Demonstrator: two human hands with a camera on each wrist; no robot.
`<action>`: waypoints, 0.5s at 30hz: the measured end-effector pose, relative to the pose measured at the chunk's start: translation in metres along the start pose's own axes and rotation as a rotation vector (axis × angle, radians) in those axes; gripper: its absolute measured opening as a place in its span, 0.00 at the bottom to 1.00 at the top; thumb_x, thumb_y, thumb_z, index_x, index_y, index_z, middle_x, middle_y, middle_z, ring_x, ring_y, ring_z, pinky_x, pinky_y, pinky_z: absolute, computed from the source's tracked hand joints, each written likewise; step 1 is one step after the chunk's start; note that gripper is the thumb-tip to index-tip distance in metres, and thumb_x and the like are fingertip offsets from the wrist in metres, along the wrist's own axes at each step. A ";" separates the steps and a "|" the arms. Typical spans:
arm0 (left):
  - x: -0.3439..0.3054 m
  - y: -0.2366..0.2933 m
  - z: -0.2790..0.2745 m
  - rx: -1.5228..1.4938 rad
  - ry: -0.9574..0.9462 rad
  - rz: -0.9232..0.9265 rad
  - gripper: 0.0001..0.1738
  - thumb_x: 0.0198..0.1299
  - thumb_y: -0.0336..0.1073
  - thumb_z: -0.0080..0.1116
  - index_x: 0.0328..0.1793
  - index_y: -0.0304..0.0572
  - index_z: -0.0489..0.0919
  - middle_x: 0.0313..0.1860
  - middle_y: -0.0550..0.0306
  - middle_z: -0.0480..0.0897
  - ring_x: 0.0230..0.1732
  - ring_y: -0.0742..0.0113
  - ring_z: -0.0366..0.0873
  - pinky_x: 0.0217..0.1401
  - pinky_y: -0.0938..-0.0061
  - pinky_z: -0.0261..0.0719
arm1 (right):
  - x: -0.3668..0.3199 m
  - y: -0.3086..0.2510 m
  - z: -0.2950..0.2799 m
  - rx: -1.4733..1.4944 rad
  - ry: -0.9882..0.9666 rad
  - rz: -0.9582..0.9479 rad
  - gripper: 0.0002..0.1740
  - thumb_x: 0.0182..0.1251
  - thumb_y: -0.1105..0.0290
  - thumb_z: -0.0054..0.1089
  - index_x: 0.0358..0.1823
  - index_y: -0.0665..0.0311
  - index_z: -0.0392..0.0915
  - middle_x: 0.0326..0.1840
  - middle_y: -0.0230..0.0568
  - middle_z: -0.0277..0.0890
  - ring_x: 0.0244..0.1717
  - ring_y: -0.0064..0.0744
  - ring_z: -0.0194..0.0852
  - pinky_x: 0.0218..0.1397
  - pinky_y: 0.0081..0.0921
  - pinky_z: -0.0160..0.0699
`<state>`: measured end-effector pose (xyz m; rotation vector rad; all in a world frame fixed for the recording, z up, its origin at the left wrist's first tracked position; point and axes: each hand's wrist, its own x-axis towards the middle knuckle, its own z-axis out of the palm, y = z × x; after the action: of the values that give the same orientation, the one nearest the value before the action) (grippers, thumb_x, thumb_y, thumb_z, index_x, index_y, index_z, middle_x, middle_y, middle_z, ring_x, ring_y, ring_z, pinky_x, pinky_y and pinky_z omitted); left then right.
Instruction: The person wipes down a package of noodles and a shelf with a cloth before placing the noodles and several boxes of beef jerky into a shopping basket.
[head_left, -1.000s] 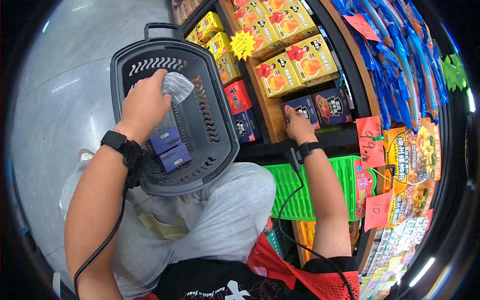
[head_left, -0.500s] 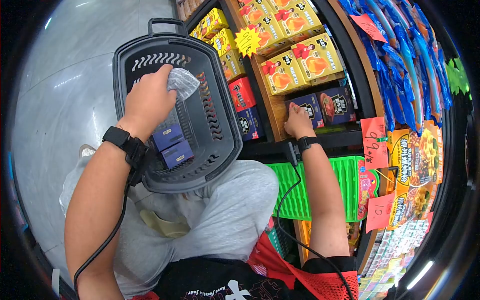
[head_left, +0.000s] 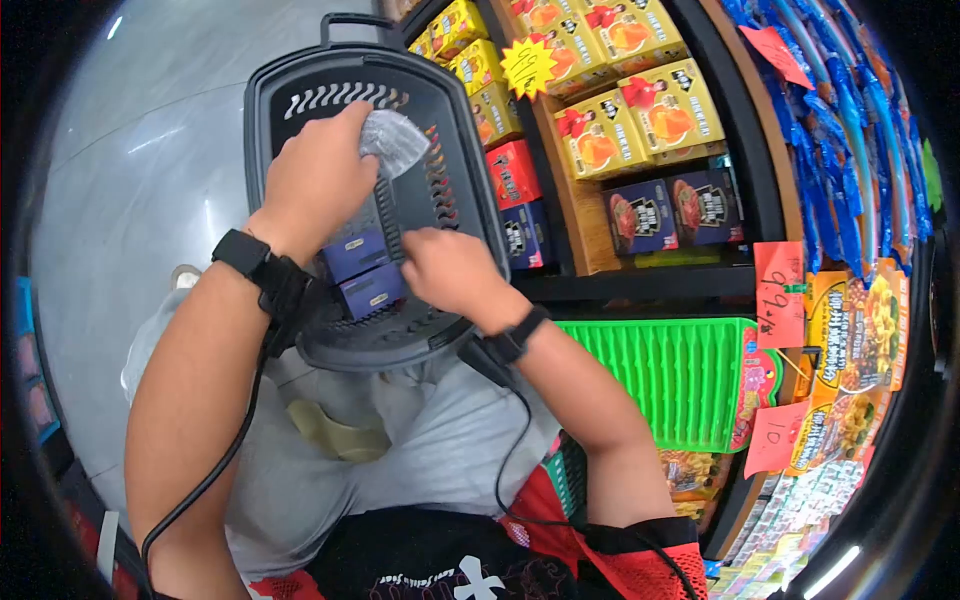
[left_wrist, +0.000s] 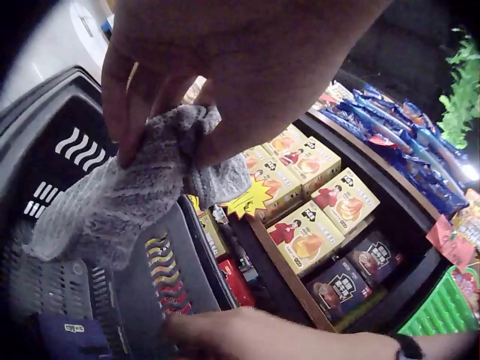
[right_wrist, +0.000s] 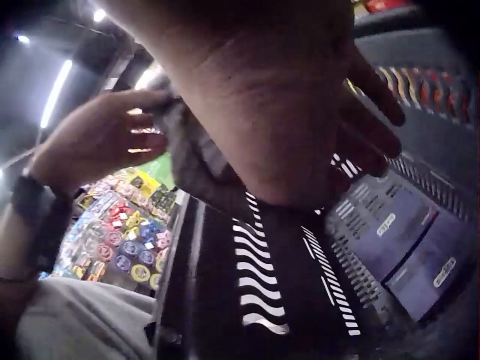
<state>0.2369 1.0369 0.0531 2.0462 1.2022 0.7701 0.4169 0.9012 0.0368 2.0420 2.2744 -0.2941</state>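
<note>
My left hand [head_left: 325, 175] pinches a grey striped cloth [head_left: 395, 143] above the black basket [head_left: 420, 352]; in the left wrist view the cloth [left_wrist: 127, 199] hangs from its fingers. Over the basket's right side is my right hand [head_left: 455, 275], its fingers close to two purple boxes [head_left: 355, 255] lying inside. The right wrist view shows this hand [right_wrist: 277, 97] with its fingers extended and apart, nothing visible in them, and the boxes [right_wrist: 397, 232] beyond. On the shelf, two dark purple boxes [head_left: 640, 215] lie side by side.
Yellow boxes [head_left: 670, 105] fill the shelf beyond the purple ones. A red box [head_left: 513, 172] stands beside the basket. Nearer me is a green ridged tray [head_left: 650, 380], with blue packets [head_left: 840, 130] hanging at the far right and red price tags [head_left: 780, 290] along the edge.
My right hand has left the purple box on the shelf and moved left, over the basket. My left hand still holds the cloth. The head view has shifted slightly.
</note>
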 end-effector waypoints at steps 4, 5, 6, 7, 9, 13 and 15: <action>-0.001 -0.002 -0.004 0.039 0.022 -0.031 0.29 0.58 0.36 0.66 0.68 0.44 0.79 0.47 0.34 0.87 0.51 0.34 0.85 0.57 0.47 0.83 | 0.052 -0.007 0.063 -0.001 -0.323 0.143 0.18 0.68 0.63 0.57 0.56 0.59 0.83 0.52 0.51 0.84 0.54 0.57 0.84 0.57 0.51 0.85; 0.001 -0.010 0.002 0.034 0.056 -0.008 0.28 0.58 0.36 0.66 0.67 0.46 0.80 0.45 0.34 0.88 0.50 0.33 0.85 0.56 0.48 0.83 | 0.064 0.005 0.088 0.020 -0.312 0.172 0.20 0.69 0.63 0.57 0.60 0.58 0.82 0.57 0.51 0.83 0.58 0.57 0.82 0.59 0.52 0.84; 0.001 -0.010 -0.002 0.033 0.037 -0.028 0.28 0.58 0.36 0.66 0.67 0.46 0.80 0.45 0.34 0.87 0.50 0.33 0.85 0.56 0.48 0.83 | 0.075 0.013 0.106 0.036 -0.300 0.204 0.22 0.69 0.63 0.57 0.64 0.56 0.81 0.61 0.52 0.81 0.62 0.57 0.81 0.62 0.53 0.83; 0.002 -0.007 -0.006 0.029 0.020 -0.046 0.28 0.58 0.36 0.66 0.67 0.46 0.80 0.45 0.34 0.87 0.50 0.33 0.85 0.56 0.48 0.83 | 0.087 0.013 0.113 0.069 -0.426 0.277 0.34 0.69 0.58 0.62 0.76 0.52 0.70 0.77 0.53 0.66 0.72 0.63 0.70 0.69 0.55 0.77; 0.002 -0.005 -0.011 0.032 -0.006 -0.072 0.28 0.58 0.36 0.66 0.67 0.45 0.80 0.46 0.34 0.87 0.50 0.33 0.85 0.56 0.48 0.84 | 0.094 0.007 0.132 0.182 -0.435 0.402 0.44 0.67 0.52 0.67 0.82 0.48 0.59 0.84 0.51 0.55 0.77 0.69 0.62 0.73 0.60 0.72; 0.008 -0.012 -0.007 0.035 0.003 -0.086 0.28 0.59 0.37 0.67 0.67 0.44 0.79 0.47 0.34 0.87 0.51 0.34 0.85 0.56 0.47 0.83 | 0.104 -0.012 0.172 0.219 -0.554 0.548 0.62 0.57 0.40 0.78 0.87 0.33 0.46 0.93 0.41 0.29 0.85 0.78 0.36 0.76 0.80 0.58; 0.012 -0.017 -0.005 0.049 -0.019 -0.113 0.27 0.59 0.36 0.67 0.66 0.44 0.79 0.47 0.35 0.87 0.51 0.34 0.85 0.56 0.47 0.83 | 0.104 -0.019 0.172 0.175 -0.566 0.565 0.63 0.52 0.40 0.81 0.86 0.30 0.49 0.93 0.39 0.26 0.86 0.79 0.28 0.76 0.83 0.54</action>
<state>0.2296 1.0551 0.0453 2.0005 1.3256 0.6716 0.3737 0.9680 -0.1488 2.2007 1.3343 -0.9029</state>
